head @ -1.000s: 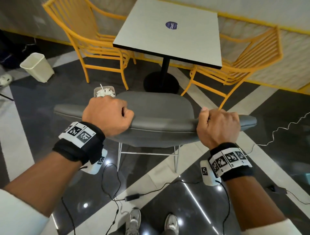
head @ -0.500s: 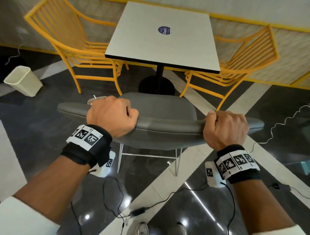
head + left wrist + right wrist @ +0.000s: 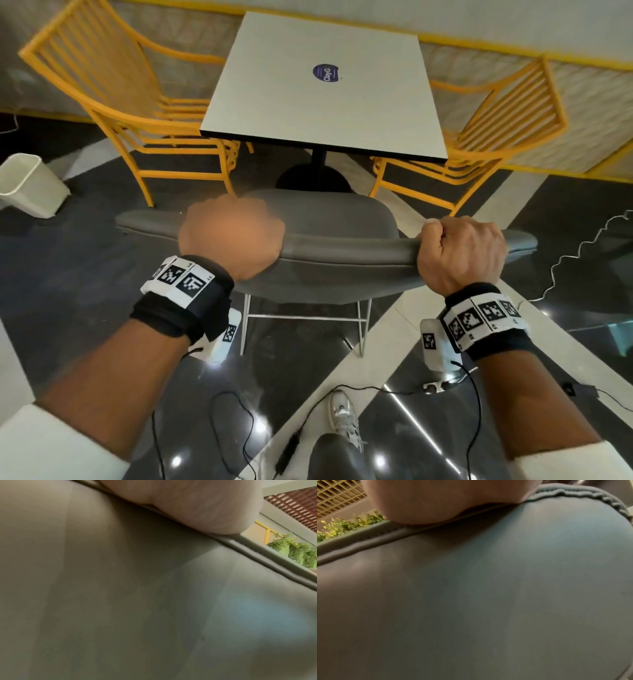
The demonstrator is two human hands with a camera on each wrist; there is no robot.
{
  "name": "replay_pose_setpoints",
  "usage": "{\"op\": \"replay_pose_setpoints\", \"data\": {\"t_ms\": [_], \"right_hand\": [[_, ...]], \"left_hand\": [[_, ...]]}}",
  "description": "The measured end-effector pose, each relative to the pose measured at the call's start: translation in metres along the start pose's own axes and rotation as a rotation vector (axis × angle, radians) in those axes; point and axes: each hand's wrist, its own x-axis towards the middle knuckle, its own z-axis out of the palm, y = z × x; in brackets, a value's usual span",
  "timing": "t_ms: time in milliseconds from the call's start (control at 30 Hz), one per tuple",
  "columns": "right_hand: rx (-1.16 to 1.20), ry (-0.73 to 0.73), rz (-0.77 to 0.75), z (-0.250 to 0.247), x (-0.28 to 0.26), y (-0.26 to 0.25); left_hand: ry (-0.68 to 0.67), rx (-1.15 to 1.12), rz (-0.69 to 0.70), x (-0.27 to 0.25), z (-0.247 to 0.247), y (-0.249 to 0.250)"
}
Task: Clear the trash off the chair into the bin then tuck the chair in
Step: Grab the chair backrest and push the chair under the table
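Note:
A grey padded chair (image 3: 342, 253) on thin white legs stands in front of me, facing the square white table (image 3: 325, 89). My left hand (image 3: 233, 236) grips the top edge of its backrest on the left, and my right hand (image 3: 459, 253) grips the same edge on the right. Both wrist views are filled by the grey back of the chair (image 3: 137, 601) (image 3: 488, 601), with the heel of each hand pressed on the seam at the top. The seat is mostly hidden behind the backrest and my left hand. A cream bin (image 3: 29, 185) stands on the floor at the far left.
Two yellow metal chairs (image 3: 137, 102) (image 3: 479, 137) flank the table, whose black pedestal base (image 3: 313, 178) sits just beyond the grey chair. Black cables (image 3: 239, 411) and a white coiled cord (image 3: 582, 253) lie on the glossy floor around my shoe (image 3: 346, 418).
The chair has slid forward toward the table with both hands still on its backrest. The small white container seen past my left hand one second ago is now hidden.

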Motion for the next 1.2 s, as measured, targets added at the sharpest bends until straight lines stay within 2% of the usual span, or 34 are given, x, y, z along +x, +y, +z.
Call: {"op": "replay_pose_setpoints", "data": {"t_ms": [667,967,1200], "right_hand": [[-0.028,0.005,-0.023,0.057,0.119,-0.014],[-0.016,-0.035,-0.05,0.076,0.166,-0.019],[0.013,0.01,-0.129,0.08,0.167,-0.02]], "left_hand": [[-0.008,0.034,0.002,0.124,0.023,-0.011],[0.025,0.045,0.026,0.162,0.03,-0.016],[0.045,0.082,-0.002,0.163,0.034,-0.022]]}}
